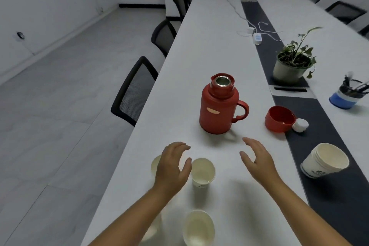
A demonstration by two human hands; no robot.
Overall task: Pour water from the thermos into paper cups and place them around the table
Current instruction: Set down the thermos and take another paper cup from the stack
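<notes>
Thermos (pixel 218 106), red with a handle pointing right, stands upright near the middle of the white tabletop (pixel 209 46), its lid off and the metal mouth showing. Its red cap (pixel 279 119) lies on its side to the right, at the edge of the dark runner (pixel 263 26) that goes down the tabletop, and a small white stopper (pixel 300 125) sits just beside the cap on the runner.

Nearer the camera are the paper cups. 1 cup (pixel 202 172) stands upright just right of the left hand (pixel 172 166); whether it holds water I cannot tell. A 2nd cup (pixel 155 165) is mostly hidden behind that hand. A 3rd cup (pixel 198 227) stands at the bottom edge of the view, and another blurred cup (pixel 153 227) shows partly behind the left forearm. A stack of cups (pixel 324 161) lies tilted on the runner to the right.

Both hands hover over the tabletop in front of the thermos, apart from it. The left hand's grip is released, fingers loosely curved above the 2 nearer cups, holding nothing. The right hand (pixel 258 161) is likewise released, fingers spread and gently bent, grasping nothing.

Farther off, a potted plant (pixel 292 66) sits on the runner, a blue pen holder (pixel 347 94) stands at the right, and black chairs (pixel 135 90) line the left side.
</notes>
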